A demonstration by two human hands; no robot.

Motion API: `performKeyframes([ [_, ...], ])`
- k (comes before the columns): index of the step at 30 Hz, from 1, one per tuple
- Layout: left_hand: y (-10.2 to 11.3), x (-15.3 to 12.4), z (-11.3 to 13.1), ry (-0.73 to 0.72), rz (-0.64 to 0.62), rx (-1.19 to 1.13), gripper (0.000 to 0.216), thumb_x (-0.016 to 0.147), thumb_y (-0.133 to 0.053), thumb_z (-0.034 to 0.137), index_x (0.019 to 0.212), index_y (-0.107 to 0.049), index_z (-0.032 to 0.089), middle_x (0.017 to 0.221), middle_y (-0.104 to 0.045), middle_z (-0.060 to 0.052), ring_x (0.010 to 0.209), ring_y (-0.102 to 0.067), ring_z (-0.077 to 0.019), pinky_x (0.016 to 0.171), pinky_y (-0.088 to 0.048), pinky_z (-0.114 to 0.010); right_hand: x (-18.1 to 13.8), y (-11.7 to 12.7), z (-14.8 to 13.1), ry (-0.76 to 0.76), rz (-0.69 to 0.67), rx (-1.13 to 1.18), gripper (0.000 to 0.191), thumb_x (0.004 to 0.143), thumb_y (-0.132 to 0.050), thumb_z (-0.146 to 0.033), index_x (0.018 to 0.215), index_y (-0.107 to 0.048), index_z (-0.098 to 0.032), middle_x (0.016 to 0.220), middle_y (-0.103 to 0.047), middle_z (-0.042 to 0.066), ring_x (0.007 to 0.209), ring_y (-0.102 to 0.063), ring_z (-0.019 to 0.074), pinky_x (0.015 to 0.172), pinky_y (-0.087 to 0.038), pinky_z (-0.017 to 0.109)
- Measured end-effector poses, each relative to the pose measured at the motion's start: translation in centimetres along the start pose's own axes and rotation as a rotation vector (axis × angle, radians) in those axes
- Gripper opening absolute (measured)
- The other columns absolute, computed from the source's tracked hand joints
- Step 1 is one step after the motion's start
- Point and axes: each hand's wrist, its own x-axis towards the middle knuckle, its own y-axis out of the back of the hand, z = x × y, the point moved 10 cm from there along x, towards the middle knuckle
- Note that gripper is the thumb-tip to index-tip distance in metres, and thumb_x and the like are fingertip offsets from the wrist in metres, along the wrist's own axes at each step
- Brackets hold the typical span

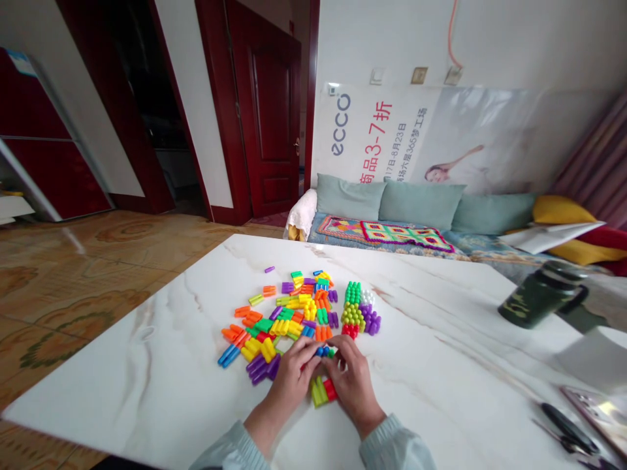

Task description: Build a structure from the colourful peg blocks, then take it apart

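Note:
My left hand (pixel 295 367) and my right hand (pixel 353 377) meet at the near side of a pile of plastic toy blocks. Between their fingertips are small blue bullet-shaped blocks (pixel 322 351) with a bit of green at the right. Both hands are closed on these pieces; the fingers hide part of them. Below the hands lie a yellow-green block (pixel 319 391) and a red block (pixel 330 390), side by side. Left of my left hand rests a purple block (pixel 259 367). Beyond the fingers stand grouped blocks, among them green ones (pixel 353 292), yellow-green ones (pixel 353 314) and purple ones (pixel 371 318).
Many loose coloured blocks (pixel 294 303) spread over the white marble-patterned table (pixel 186 365). A dark green flask (pixel 536 297) stands at the right. Nearer on that side lie a black-handled tool (pixel 568 427) and a phone-like object (pixel 595 411). Behind the table is a sofa with cushions (pixel 421 201).

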Motion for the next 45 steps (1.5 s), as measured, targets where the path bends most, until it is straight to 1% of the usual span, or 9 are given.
performKeyframes([
  [7,0.5,-0.6,-0.7,0.002,0.136,0.023,0.018,0.089,-0.061,0.022,0.103,-0.072,0.023,0.095,-0.076,-0.005,0.087,-0.073,-0.0204,0.081,-0.06,-0.032,-0.6,0.2,0.8,-0.055,0.045,-0.013,0.024,0.087,-0.057,-0.017,0.11,-0.062,-0.022,0.092,-0.069,0.004,0.077,-0.064,0.0164,0.069,-0.053,0.027],
  [21,0.2,-0.9,-1.6,0.136,0.109,-0.081,0.014,0.088,-0.061,0.024,0.1,-0.067,0.02,0.089,-0.077,-0.005,0.079,-0.075,-0.0192,0.074,-0.061,-0.029,-0.4,0.1,1.0,-0.083,0.027,0.08,0.015,0.09,-0.06,-0.021,0.104,-0.064,-0.021,0.088,-0.069,0.002,0.074,-0.064,0.015,0.065,-0.05,0.025],
  [29,0.1,-0.8,-1.0,0.12,0.103,-0.073,0.014,0.089,-0.06,0.024,0.1,-0.066,0.021,0.091,-0.076,-0.006,0.08,-0.073,-0.0191,0.073,-0.06,-0.029,-0.3,0.1,0.4,-0.067,0.006,0.06,0.013,0.092,-0.057,-0.023,0.102,-0.065,-0.022,0.087,-0.069,0.002,0.075,-0.064,0.0153,0.067,-0.05,0.025],
  [34,1.6,-1.1,0.0,0.079,0.166,0.032,0.017,0.095,-0.052,0.03,0.1,-0.065,0.022,0.092,-0.073,-0.007,0.079,-0.07,-0.0182,0.07,-0.057,-0.029,-0.8,2.8,0.3,-0.075,0.241,0.064,0.013,0.092,-0.058,-0.028,0.102,-0.06,-0.021,0.08,-0.062,0.0,0.066,-0.056,0.0135,0.06,-0.046,0.025],
  [36,1.8,-1.4,1.0,0.022,0.132,0.093,0.019,0.096,-0.049,0.031,0.092,-0.066,0.022,0.083,-0.071,-0.006,0.075,-0.068,-0.0181,0.068,-0.054,-0.029,-1.1,4.0,0.6,-0.091,0.34,0.069,0.011,0.092,-0.058,-0.029,0.099,-0.058,-0.021,0.076,-0.059,-0.001,0.063,-0.053,0.013,0.059,-0.044,0.025],
  [38,1.0,-1.6,2.6,-0.098,0.005,0.138,0.019,0.093,-0.054,0.035,0.088,-0.067,0.022,0.078,-0.069,-0.006,0.074,-0.066,-0.0197,0.071,-0.053,-0.033,-1.5,5.0,0.8,-0.105,0.408,0.064,0.012,0.093,-0.057,-0.031,0.098,-0.058,-0.02,0.074,-0.057,-0.001,0.062,-0.052,0.0128,0.058,-0.044,0.025],
  [41,-1.2,-2.4,5.0,-0.281,-0.214,0.198,0.034,0.079,-0.072,0.051,0.098,-0.07,0.023,0.089,-0.071,-0.008,0.085,-0.065,-0.025,0.08,-0.052,-0.041,-1.7,5.9,0.9,-0.123,0.472,0.044,0.014,0.093,-0.056,-0.032,0.097,-0.058,-0.019,0.074,-0.058,0.0,0.062,-0.053,0.013,0.058,-0.044,0.025],
  [43,-2.2,-2.7,5.5,-0.315,-0.277,0.257,0.051,0.069,-0.08,0.058,0.105,-0.07,0.024,0.097,-0.071,-0.009,0.09,-0.064,-0.0272,0.082,-0.051,-0.043,-1.6,6.2,0.8,-0.127,0.489,0.037,0.015,0.093,-0.056,-0.033,0.097,-0.059,-0.019,0.075,-0.059,0.001,0.063,-0.054,0.0132,0.058,-0.045,0.025],
  [45,-2.8,-2.7,5.1,-0.277,-0.284,0.317,0.054,0.065,-0.084,0.056,0.106,-0.07,0.024,0.097,-0.07,-0.009,0.09,-0.063,-0.0279,0.083,-0.051,-0.045,-1.5,6.2,0.7,-0.127,0.491,0.034,0.016,0.093,-0.057,-0.034,0.097,-0.059,-0.019,0.076,-0.061,0.001,0.063,-0.055,0.0132,0.058,-0.045,0.025],
])
